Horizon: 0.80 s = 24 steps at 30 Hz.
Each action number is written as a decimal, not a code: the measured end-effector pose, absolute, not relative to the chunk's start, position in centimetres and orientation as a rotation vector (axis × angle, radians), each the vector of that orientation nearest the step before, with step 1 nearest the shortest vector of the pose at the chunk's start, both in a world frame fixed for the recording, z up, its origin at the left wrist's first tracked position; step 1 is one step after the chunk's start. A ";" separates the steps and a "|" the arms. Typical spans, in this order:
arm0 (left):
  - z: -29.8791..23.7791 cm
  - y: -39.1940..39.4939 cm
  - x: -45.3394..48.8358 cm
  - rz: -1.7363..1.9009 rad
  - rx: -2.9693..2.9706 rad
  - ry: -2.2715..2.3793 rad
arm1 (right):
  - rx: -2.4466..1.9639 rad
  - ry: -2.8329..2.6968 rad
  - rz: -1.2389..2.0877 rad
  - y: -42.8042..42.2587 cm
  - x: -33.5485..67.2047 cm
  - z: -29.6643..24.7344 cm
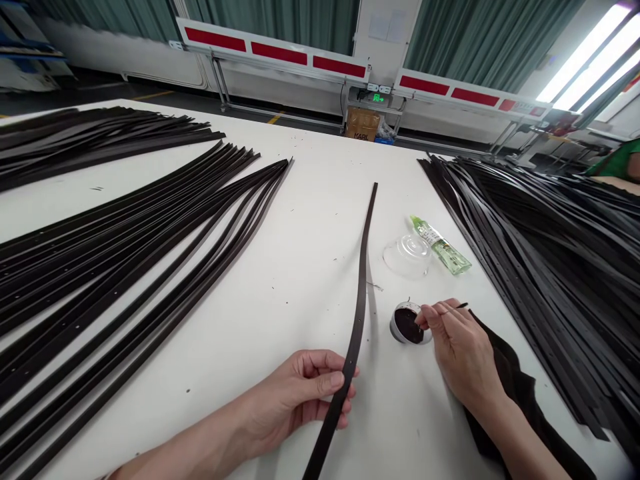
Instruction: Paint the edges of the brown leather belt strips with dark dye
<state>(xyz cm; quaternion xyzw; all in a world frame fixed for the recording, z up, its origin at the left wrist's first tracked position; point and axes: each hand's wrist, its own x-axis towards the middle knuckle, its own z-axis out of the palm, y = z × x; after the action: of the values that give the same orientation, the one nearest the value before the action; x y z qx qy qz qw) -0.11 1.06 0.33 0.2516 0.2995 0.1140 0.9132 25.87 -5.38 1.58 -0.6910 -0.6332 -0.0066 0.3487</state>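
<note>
My left fingers (pixel 330 382) pinch the dark strap (pixel 358 323), which passes left of the cup (pixel 395 332), its long axis running away from me. My right fingers (pixel 438 319), nearer the cup, close on a thin stick (pixel 461 306) over its rim. Further left of the cup, speckled table (pixel 300 253) stretches to piled straps (pixel 120 288).

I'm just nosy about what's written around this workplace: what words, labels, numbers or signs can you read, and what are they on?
"KARL": on the cardboard box.
No words readable: the glowing green sign, which appears to show a figure and an arrow.
Too small or blurred to read: printing on the green container, and the sheets on the wall.
I can read no numbers.
</note>
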 end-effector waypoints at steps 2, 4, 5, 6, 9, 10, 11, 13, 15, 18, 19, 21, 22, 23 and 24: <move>0.3 1.1 -0.1 0.239 0.518 0.609 | -1.814 -1.545 0.011 -5.8 25.6 2.2; 0.2 1.1 -0.1 0.244 0.519 0.599 | -1.846 -1.348 0.126 -6.3 25.3 2.9; 0.3 1.1 -0.1 0.245 0.518 0.595 | -1.847 -1.227 0.211 -6.4 25.1 3.2; 0.3 1.1 -0.1 0.242 0.516 0.593 | -1.826 -1.107 0.307 -6.6 25.0 3.4; 0.4 1.1 0.0 0.250 0.511 0.596 | -1.671 -0.869 0.550 -6.7 24.4 3.5; 0.4 1.0 0.0 0.257 0.511 0.597 | -1.614 -0.827 0.610 -6.7 24.1 3.5; 0.4 1.0 0.0 0.265 0.513 0.599 | -1.568 -0.806 0.652 -6.7 23.7 3.4; 0.4 0.9 0.1 0.277 0.518 0.599 | -1.529 -0.837 0.640 -6.9 22.6 3.3; 0.2 0.8 0.1 0.273 0.524 0.585 | -1.554 -0.959 0.514 -7.3 21.3 3.4; -0.1 0.7 0.0 0.264 0.527 0.552 | -1.559 -1.269 0.328 -8.0 19.8 3.6; -0.2 0.7 0.0 0.263 0.526 0.545 | -1.517 -1.390 0.302 -8.2 19.5 3.6; -0.2 0.6 0.0 0.263 0.526 0.539 | -1.383 -1.589 0.264 -8.4 19.2 3.5; -0.2 0.6 0.0 0.264 0.528 0.536 | -1.320 -1.653 0.248 -8.4 19.2 3.3; -0.2 0.6 0.0 0.265 0.531 0.533 | -1.275 -1.692 0.235 -8.3 19.2 3.1; -0.1 0.6 0.0 0.266 0.535 0.530 | -1.244 -1.713 0.227 -8.3 19.2 2.9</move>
<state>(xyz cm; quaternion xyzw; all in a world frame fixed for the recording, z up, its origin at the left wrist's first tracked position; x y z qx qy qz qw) 0.03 0.61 -0.11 0.2605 0.2579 0.1297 0.9213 19.20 -8.28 2.92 -0.5110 -0.7037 0.0933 0.4847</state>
